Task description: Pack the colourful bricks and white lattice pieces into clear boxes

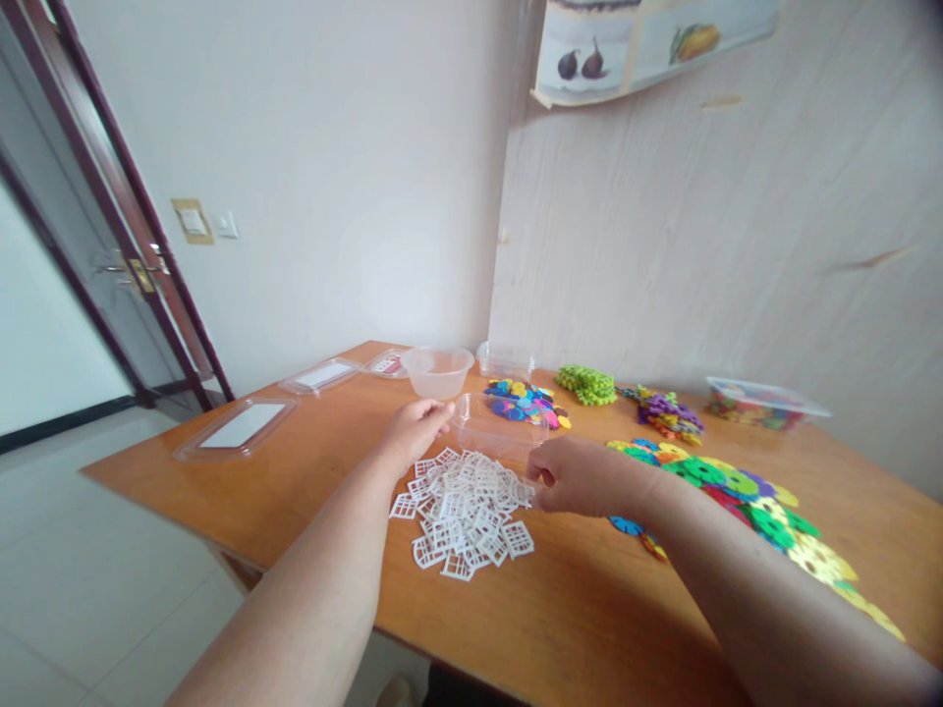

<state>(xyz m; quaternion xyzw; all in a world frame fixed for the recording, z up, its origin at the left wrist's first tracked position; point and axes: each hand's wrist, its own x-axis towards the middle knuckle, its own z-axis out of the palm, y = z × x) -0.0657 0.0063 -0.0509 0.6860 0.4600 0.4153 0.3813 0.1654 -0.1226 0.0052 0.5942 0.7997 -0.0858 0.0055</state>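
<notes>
My left hand [419, 432] is closed on the left end of a clear plastic box [501, 417], fingers and thumb together at its rim. Just in front of the box lies a loose heap of white plastic window-frame pieces [468, 506]. At the heap's right edge is my right hand [571, 474], its fingers curled in and the tips touching the outermost white pieces. What those fingertips pinch, if anything, is hidden. Through the box's clear wall, part of a pile of small coloured discs [523, 401] shows behind it.
Large coloured notched discs [744, 491] spread under and beside my right forearm. Farther back are green pieces [585, 385], purple and yellow pieces [667, 412], a filled box [766, 405] and a translucent bowl [437, 373]. Clear lids [236, 429] lie at left, near the table's edge.
</notes>
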